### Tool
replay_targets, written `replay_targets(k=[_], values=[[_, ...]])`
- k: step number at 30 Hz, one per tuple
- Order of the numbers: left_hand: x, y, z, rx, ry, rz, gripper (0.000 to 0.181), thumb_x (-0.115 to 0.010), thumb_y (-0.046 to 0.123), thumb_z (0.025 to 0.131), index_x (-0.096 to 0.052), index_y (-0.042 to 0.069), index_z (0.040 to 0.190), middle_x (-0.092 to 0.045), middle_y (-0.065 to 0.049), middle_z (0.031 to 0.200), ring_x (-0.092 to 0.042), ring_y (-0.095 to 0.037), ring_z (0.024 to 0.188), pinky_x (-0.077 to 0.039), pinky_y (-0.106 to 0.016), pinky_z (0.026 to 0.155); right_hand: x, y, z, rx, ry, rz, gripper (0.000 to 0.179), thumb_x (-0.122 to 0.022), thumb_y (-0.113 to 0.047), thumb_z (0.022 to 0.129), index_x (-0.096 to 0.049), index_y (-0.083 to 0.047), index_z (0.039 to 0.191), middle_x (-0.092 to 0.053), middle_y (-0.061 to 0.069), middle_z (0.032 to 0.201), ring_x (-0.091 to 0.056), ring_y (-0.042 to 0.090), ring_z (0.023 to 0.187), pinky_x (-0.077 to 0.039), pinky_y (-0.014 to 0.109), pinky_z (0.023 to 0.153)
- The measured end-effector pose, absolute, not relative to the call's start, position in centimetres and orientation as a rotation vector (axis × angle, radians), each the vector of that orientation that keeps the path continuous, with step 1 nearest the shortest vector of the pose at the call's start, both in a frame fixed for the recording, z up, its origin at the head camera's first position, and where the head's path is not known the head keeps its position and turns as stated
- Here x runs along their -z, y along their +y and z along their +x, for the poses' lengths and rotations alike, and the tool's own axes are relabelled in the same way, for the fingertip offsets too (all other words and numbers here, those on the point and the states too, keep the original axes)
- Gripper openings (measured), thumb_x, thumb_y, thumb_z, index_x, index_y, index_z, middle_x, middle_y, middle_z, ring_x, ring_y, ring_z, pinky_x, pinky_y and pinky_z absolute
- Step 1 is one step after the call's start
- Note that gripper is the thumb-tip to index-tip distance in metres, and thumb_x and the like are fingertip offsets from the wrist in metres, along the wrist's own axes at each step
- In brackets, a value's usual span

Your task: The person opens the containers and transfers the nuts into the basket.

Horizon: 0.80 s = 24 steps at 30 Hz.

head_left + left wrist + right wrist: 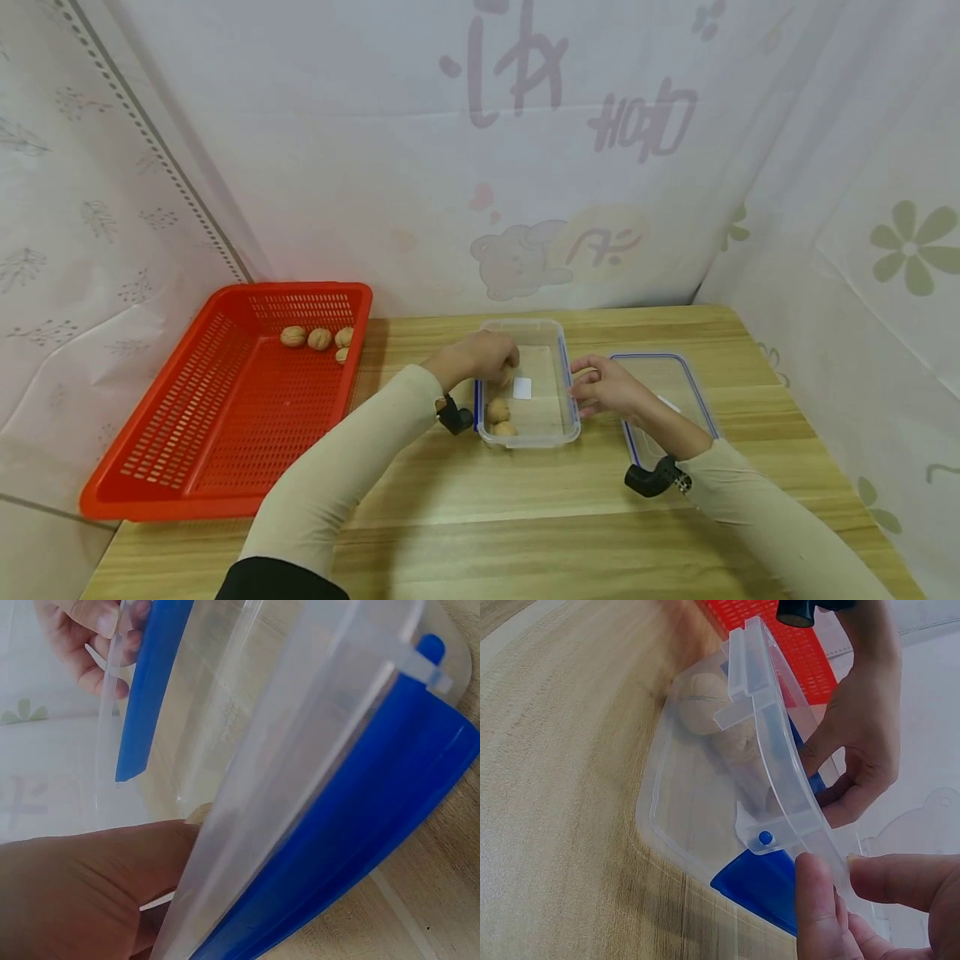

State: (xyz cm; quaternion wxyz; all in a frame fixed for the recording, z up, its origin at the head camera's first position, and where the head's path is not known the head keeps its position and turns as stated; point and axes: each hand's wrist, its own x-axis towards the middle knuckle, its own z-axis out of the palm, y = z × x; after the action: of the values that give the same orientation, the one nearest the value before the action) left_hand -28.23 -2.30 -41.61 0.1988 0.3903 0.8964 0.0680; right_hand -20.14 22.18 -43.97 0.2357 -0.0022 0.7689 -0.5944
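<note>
A clear plastic container [543, 417] with blue side clips stands on the wooden table. Two walnuts [498, 410] lie in its near left corner, also visible through the wall in the right wrist view. My left hand [483, 357] reaches down inside, its curled fingers around a walnut [198, 814] that is mostly hidden by the hand. At the container's right rim, my right hand [606, 387] pinches the side wall between thumb and fingers [817, 907]. A small white label [522, 388] shows on the container's floor.
A red plastic basket [247, 408] stands on the left, with several walnuts [319, 338] in its far right corner. Right of the container lies a clear lid [660, 367] with a blue seal, partly under my right forearm. Printed cloth [420, 167] hangs behind the table.
</note>
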Motion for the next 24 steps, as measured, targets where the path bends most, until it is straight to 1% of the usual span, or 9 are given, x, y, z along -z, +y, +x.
replay_targets(k=[1, 3, 5, 7, 10, 13, 16, 21, 24], values=[[41.6, -2.3, -28.2, -0.202, 2.513, 1.093, 0.018, -0.064, -0.001, 0.090, -0.065, 0.012, 0.079, -0.053, 0.004, 0.074, -0.046, -0.011, 0.066, -0.037, -0.024, 0.060, 44.0, 22.2, -20.2, 1.631, 2.108, -0.004, 0.046, -0.061, 0.002, 0.097, -0.039, 0.011, 0.136, -0.063, 0.015, 0.101, -0.063, 0.020, 0.083, -0.062, 0.035, 0.069], [41.6, -2.4, -28.3, -0.223, 2.512, 1.092, 0.014, -0.062, -0.001, 0.091, -0.072, 0.010, 0.090, -0.062, 0.000, 0.084, -0.052, -0.014, 0.072, -0.042, -0.026, 0.064, 43.9, 22.2, -20.2, 1.628, 2.109, -0.007, 0.046, -0.061, 0.002, 0.098, -0.039, 0.012, 0.137, -0.062, 0.016, 0.101, -0.063, 0.020, 0.083, -0.062, 0.035, 0.069], [41.6, -2.3, -28.4, -0.241, 2.517, 1.108, 0.021, -0.061, 0.000, 0.092, -0.075, 0.007, 0.105, -0.070, -0.003, 0.100, -0.061, -0.017, 0.085, -0.050, -0.027, 0.075, 43.9, 22.2, -20.2, 1.625, 2.109, -0.010, 0.046, -0.061, 0.002, 0.098, -0.038, 0.012, 0.137, -0.062, 0.017, 0.102, -0.063, 0.020, 0.083, -0.062, 0.035, 0.070], [41.5, -2.3, -28.6, -0.277, 2.525, 1.131, 0.029, -0.061, -0.002, 0.092, -0.075, 0.004, 0.116, -0.072, -0.008, 0.115, -0.065, -0.021, 0.103, -0.053, -0.030, 0.089, 43.8, 22.1, -20.2, 1.627, 2.107, -0.001, 0.045, -0.061, 0.002, 0.098, -0.039, 0.011, 0.137, -0.062, 0.017, 0.102, -0.063, 0.020, 0.083, -0.062, 0.035, 0.070], [41.4, -2.2, -28.8, -0.362, 2.531, 1.150, 0.035, -0.060, -0.004, 0.092, -0.070, 0.000, 0.125, -0.068, -0.014, 0.129, -0.060, -0.027, 0.124, -0.049, -0.035, 0.104, 43.8, 22.2, -20.1, 1.627, 2.105, 0.003, 0.046, -0.061, 0.002, 0.098, -0.039, 0.011, 0.137, -0.062, 0.018, 0.104, -0.063, 0.020, 0.084, -0.062, 0.035, 0.070], [41.2, -2.3, -29.0, -0.457, 2.520, 1.147, 0.035, -0.063, -0.002, 0.094, -0.068, -0.002, 0.128, -0.066, -0.015, 0.132, -0.061, -0.025, 0.120, -0.049, -0.036, 0.104, 43.9, 22.2, -20.2, 1.627, 2.103, 0.006, 0.046, -0.062, 0.002, 0.098, -0.039, 0.011, 0.137, -0.062, 0.019, 0.105, -0.063, 0.021, 0.085, -0.062, 0.036, 0.070], [40.9, -2.5, -29.1, -0.544, 2.505, 1.162, 0.035, -0.066, 0.000, 0.094, -0.067, -0.005, 0.128, -0.066, -0.016, 0.131, -0.060, -0.023, 0.112, -0.051, -0.034, 0.098, 43.9, 22.2, -20.2, 1.628, 2.100, 0.006, 0.046, -0.062, 0.002, 0.098, -0.039, 0.011, 0.137, -0.062, 0.020, 0.106, -0.064, 0.021, 0.085, -0.062, 0.036, 0.070], [40.4, -2.6, -29.2, -0.719, 2.470, 1.190, 0.034, -0.066, -0.003, 0.090, -0.067, -0.009, 0.124, -0.068, -0.018, 0.122, -0.059, -0.022, 0.101, -0.053, -0.029, 0.087, 44.0, 22.2, -20.3, 1.628, 2.098, 0.009, 0.046, -0.062, 0.002, 0.098, -0.039, 0.011, 0.137, -0.062, 0.022, 0.107, -0.064, 0.021, 0.084, -0.062, 0.036, 0.071], [40.4, -2.7, -29.3, -0.804, 2.450, 1.186, 0.034, -0.066, -0.004, 0.089, -0.067, -0.009, 0.122, -0.067, -0.018, 0.118, -0.061, -0.023, 0.101, -0.054, -0.028, 0.088, 44.1, 22.2, -20.3, 1.628, 2.097, 0.012, 0.046, -0.062, 0.002, 0.098, -0.039, 0.011, 0.136, -0.062, 0.022, 0.107, -0.064, 0.020, 0.084, -0.062, 0.037, 0.071]])
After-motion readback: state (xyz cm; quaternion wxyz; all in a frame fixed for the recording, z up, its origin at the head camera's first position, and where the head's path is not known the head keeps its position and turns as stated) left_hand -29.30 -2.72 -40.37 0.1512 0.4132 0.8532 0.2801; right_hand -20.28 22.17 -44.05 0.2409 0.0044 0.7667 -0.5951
